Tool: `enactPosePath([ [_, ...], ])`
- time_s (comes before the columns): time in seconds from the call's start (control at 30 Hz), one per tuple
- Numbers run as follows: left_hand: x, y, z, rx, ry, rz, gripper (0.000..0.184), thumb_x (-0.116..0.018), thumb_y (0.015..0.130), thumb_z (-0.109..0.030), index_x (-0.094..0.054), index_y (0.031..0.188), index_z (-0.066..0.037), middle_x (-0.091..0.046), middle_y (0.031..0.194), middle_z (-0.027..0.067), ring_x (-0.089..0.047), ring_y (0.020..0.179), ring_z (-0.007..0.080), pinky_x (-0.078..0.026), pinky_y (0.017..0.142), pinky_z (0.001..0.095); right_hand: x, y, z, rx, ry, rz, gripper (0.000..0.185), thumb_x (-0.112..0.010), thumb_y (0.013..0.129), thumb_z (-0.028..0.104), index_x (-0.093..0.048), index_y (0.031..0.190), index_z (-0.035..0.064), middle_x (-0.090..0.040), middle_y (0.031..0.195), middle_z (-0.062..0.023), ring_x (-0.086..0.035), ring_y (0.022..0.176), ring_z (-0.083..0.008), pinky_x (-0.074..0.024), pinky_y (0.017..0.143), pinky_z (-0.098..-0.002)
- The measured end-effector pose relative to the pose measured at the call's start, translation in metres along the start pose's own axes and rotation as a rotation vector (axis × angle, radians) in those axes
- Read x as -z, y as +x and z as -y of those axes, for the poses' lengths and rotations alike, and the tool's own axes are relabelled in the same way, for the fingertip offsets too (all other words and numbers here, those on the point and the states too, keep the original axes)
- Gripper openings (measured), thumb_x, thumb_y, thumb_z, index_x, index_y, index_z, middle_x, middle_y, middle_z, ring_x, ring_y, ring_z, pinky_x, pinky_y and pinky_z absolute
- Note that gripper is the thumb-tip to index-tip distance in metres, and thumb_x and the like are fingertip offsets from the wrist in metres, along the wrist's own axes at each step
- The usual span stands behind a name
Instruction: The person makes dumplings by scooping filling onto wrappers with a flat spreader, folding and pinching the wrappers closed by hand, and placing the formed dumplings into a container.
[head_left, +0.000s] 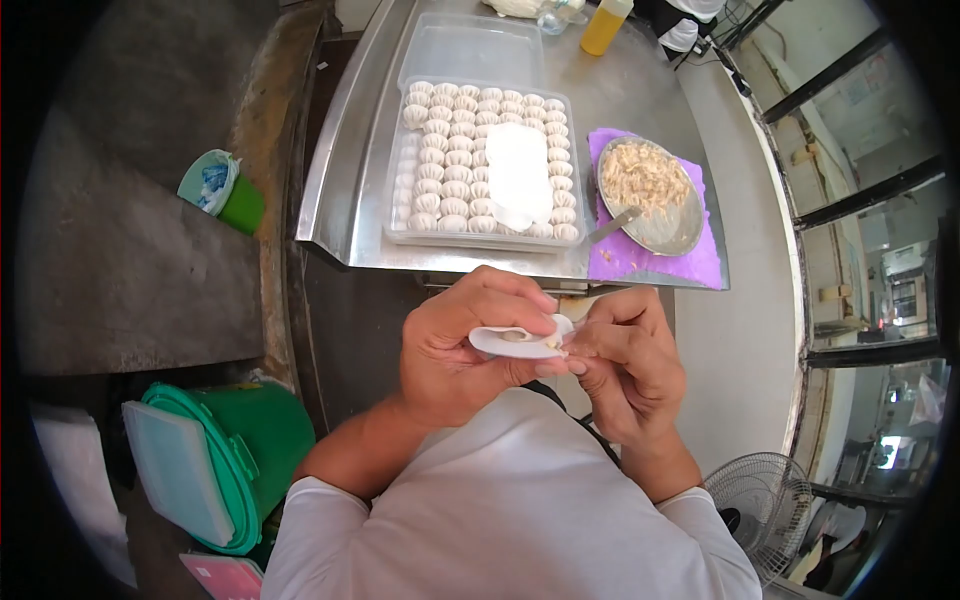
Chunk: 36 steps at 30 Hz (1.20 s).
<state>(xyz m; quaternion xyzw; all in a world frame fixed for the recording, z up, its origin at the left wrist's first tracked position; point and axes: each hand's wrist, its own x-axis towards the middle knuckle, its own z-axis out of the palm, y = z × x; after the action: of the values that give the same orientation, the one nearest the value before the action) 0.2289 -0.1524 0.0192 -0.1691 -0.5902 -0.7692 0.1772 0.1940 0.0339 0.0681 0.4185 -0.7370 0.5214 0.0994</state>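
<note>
White dough wrapper, thin and smooth, partly folded into a shallow pouch; mouth open, with a little pale filling visible inside; held in the air between the left hand and right hand, gathered at its right end.

Wrapper: wht; filling inside: pale beige. Dumplings: off-wht w/ grey-shaded pleat stripes, same pattern row to row. Flat pc over them: solid wht. Box + lid: clear/frosted. Bowl: silver-grey; its mix: tan/beige. Cloth: solid purple. Worktop: silver-grey w/ bright streaks. Bottle: yellow w/ wht cap. Sm bin: bright grn. Lg bucket: dk grn. Flat case: pink. Shirt: lt grey-wht. Fan: grey, wire-grid pattern.
</note>
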Motion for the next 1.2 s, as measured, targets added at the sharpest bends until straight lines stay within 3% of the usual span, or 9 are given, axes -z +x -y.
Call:
enactPosePath([
  [0.1,0.004,0.007,-0.003,-0.042,0.062,0.100,0.042,-0.090,0.072,-0.004,-0.070,0.109,-0.004,-0.066,0.110,0.0120,-0.065,0.098,0.0156,-0.054,0.082,0.0293,-0.009,0.001,0.012,-0.181,0.156,-0.140,0.016,-0.072,0.086,-0.003,-0.068,0.101,-0.0044,-0.066,0.095,-0.0135,-0.056,0.079,-0.0228,-0.0480,0.065,-0.0311],
  [0.17,0.002,0.008,-0.007,-0.056,0.095,0.125,0.041,-0.093,0.071,-0.010,-0.070,0.105,-0.004,-0.066,0.111,0.0148,-0.066,0.097,0.0177,-0.054,0.082,0.0299,-0.001,0.003,0.009,-0.112,0.058,-0.061,0.016,-0.072,0.086,-0.003,-0.067,0.101,-0.0041,-0.066,0.093,-0.0132,-0.057,0.080,-0.0228,-0.0478,0.064,-0.0310],
  [0.27,-0.007,0.002,-0.012,0.170,-0.111,-0.041,0.040,-0.092,0.072,-0.011,-0.070,0.105,-0.003,-0.067,0.110,0.0154,-0.066,0.098,0.0186,-0.054,0.082,0.0303,-0.001,0.004,0.009,-0.074,-0.026,0.003,0.015,-0.071,0.087,-0.004,-0.066,0.101,-0.0040,-0.066,0.092,-0.0127,-0.057,0.081,-0.0227,-0.0475,0.064,-0.0305],
  [0.37,-0.007,-0.001,-0.003,0.005,-0.136,-0.140,0.039,-0.091,0.074,-0.011,-0.070,0.107,-0.002,-0.067,0.110,0.0149,-0.066,0.098,0.0193,-0.054,0.082,0.0301,-0.002,0.007,0.007,-0.046,-0.030,-0.006,0.014,-0.071,0.087,-0.004,-0.066,0.101,-0.0043,-0.066,0.092,-0.0124,-0.057,0.082,-0.0229,-0.0473,0.063,-0.0299],
  [0.43,0.003,0.003,-0.001,-0.100,0.100,0.009,0.035,-0.089,0.078,-0.011,-0.070,0.106,-0.003,-0.066,0.111,0.0145,-0.066,0.097,0.0199,-0.054,0.083,0.0298,-0.006,0.007,0.007,0.014,-0.045,0.003,0.014,-0.070,0.087,-0.005,-0.065,0.101,-0.0046,-0.065,0.091,-0.0122,-0.057,0.083,-0.0231,-0.0472,0.063,-0.0296],
  [0.53,0.008,0.012,-0.005,-0.125,0.168,0.096,0.030,-0.085,0.081,-0.006,-0.070,0.106,-0.001,-0.066,0.109,0.0122,-0.067,0.095,0.0169,-0.054,0.081,0.0281,-0.011,0.006,0.009,-0.141,0.159,-0.174,0.014,-0.070,0.087,-0.006,-0.065,0.100,-0.0051,-0.065,0.091,-0.0122,-0.057,0.083,-0.0240,-0.0475,0.063,-0.0308],
  [0.73,-0.008,0.007,0.001,-0.059,-0.146,-0.124,0.031,-0.084,0.081,-0.007,-0.070,0.108,0.000,-0.067,0.106,0.0120,-0.065,0.089,0.0148,-0.053,0.075,0.0271,-0.003,0.011,0.005,0.001,-0.050,-0.030,0.015,-0.070,0.086,-0.007,-0.065,0.100,-0.0052,-0.064,0.090,-0.0126,-0.057,0.081,-0.0236,-0.0482,0.065,-0.0316],
  [0.93,0.007,0.017,0.008,-0.217,0.133,0.081,0.029,-0.084,0.082,-0.006,-0.070,0.106,0.001,-0.067,0.103,0.0119,-0.063,0.078,0.0121,-0.051,0.065,0.0252,-0.007,0.011,0.004,-0.065,0.094,-0.117,0.013,-0.069,0.088,-0.005,-0.065,0.101,-0.0057,-0.064,0.092,-0.0129,-0.057,0.080,-0.0227,-0.0492,0.066,-0.0313],
  [1.2,-0.007,0.018,0.018,-0.149,0.077,-0.019,0.029,-0.083,0.083,-0.010,-0.071,0.106,0.001,-0.067,0.102,0.0120,-0.062,0.073,0.0126,-0.050,0.063,0.0256,0.011,0.009,-0.010,0.032,-0.051,-0.007,0.014,-0.068,0.090,-0.004,-0.066,0.104,-0.0060,-0.064,0.096,-0.0140,-0.058,0.084,-0.0214,-0.0509,0.068,-0.0294],
])
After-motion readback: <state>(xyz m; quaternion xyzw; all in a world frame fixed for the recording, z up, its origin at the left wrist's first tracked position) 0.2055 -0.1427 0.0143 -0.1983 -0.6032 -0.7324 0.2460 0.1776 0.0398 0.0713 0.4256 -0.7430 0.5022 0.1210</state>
